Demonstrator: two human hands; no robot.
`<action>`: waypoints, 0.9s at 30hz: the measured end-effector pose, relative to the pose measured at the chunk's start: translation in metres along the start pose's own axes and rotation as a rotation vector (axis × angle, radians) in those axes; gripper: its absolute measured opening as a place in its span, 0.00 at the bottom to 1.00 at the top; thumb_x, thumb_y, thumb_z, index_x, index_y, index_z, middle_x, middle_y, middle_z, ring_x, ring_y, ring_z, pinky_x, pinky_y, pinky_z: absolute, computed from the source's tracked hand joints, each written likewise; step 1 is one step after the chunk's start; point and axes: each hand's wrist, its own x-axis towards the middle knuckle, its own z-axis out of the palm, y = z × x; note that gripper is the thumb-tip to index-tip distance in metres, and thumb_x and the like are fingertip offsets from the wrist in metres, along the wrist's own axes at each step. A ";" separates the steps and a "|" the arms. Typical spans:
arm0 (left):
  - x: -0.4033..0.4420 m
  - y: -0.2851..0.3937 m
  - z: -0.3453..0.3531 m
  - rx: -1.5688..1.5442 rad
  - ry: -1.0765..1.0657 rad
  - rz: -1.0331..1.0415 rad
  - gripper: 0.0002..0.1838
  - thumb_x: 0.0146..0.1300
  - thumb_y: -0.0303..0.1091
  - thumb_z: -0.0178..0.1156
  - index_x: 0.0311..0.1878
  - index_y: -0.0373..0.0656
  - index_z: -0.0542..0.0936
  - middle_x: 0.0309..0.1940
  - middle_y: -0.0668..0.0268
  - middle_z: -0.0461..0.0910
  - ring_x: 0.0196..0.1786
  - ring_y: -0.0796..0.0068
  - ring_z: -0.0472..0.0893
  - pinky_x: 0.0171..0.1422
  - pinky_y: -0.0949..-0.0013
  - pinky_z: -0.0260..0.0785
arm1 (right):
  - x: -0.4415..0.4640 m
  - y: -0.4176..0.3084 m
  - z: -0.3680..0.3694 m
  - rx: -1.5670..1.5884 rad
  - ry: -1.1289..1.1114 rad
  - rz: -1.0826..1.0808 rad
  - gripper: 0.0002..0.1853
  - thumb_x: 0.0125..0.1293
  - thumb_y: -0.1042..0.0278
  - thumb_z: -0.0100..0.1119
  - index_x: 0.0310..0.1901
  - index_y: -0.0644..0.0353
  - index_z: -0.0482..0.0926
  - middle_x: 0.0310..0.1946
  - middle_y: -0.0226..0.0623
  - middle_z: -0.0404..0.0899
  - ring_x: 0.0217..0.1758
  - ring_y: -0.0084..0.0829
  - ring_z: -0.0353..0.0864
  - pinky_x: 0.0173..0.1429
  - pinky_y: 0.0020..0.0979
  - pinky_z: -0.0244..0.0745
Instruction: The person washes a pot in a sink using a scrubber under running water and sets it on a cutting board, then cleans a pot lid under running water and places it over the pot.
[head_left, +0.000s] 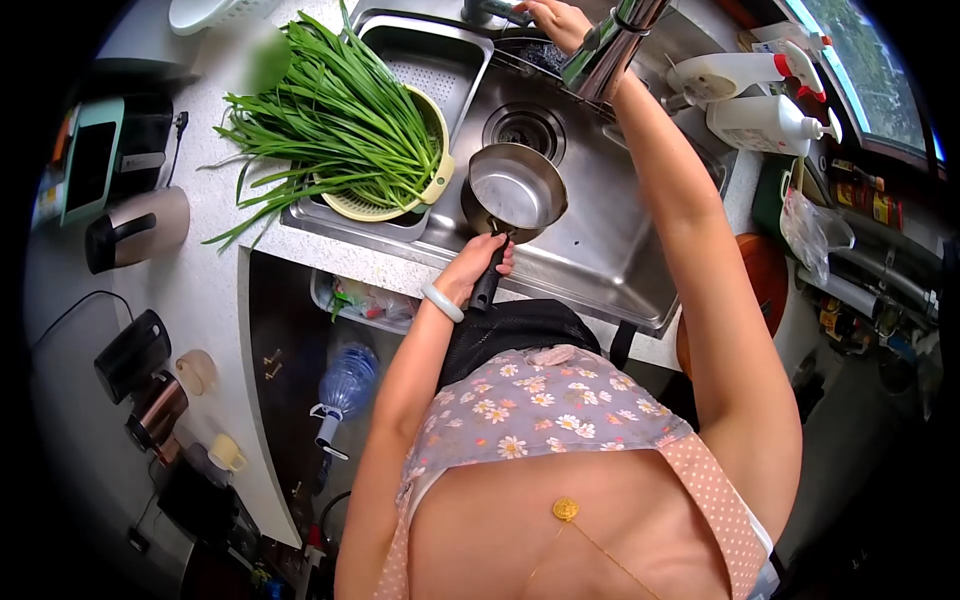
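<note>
My left hand (478, 264) is wrapped round the black handle of a small metal saucepan (517, 187). The pan is held over the front of the sink, just before the drain, and nothing shows inside it but its bare bottom. My right hand (560, 22) reaches to the back of the sink, its wrist partly behind the chrome faucet (615, 50). Its fingers are curled together by a wire rack (535, 55) with dark stuff in it; what they grip is cut off by the frame's top edge.
Long green chives (340, 120) fill a yellow-green colander (440, 180) on the left of the steel sink (600, 230). Spray and pump bottles (765, 125) line the right. A steel kettle (140, 228) stands on the left counter (225, 350); a blue water jug (350, 380) sits below.
</note>
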 end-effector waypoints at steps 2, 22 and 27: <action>0.003 -0.001 -0.001 -0.007 -0.002 -0.009 0.10 0.72 0.32 0.46 0.37 0.34 0.69 0.26 0.65 0.68 0.26 0.79 0.67 0.26 0.78 0.62 | -0.005 -0.004 0.001 -0.044 0.082 0.040 0.23 0.73 0.51 0.36 0.52 0.62 0.74 0.41 0.48 0.79 0.49 0.45 0.78 0.54 0.38 0.70; 0.005 -0.005 0.001 0.247 0.159 -0.028 0.16 0.74 0.43 0.47 0.49 0.38 0.69 0.23 0.69 0.70 0.23 0.82 0.69 0.23 0.80 0.63 | -0.033 0.101 0.068 -0.421 0.195 -0.062 0.17 0.61 0.63 0.62 0.47 0.63 0.74 0.37 0.47 0.79 0.42 0.45 0.78 0.49 0.39 0.72; 0.006 -0.004 -0.001 0.329 0.157 -0.018 0.17 0.73 0.43 0.49 0.48 0.35 0.70 0.23 0.70 0.69 0.22 0.83 0.67 0.23 0.79 0.60 | -0.050 0.103 0.032 -0.345 0.371 0.074 0.12 0.61 0.67 0.61 0.42 0.65 0.75 0.33 0.46 0.79 0.37 0.44 0.79 0.45 0.37 0.72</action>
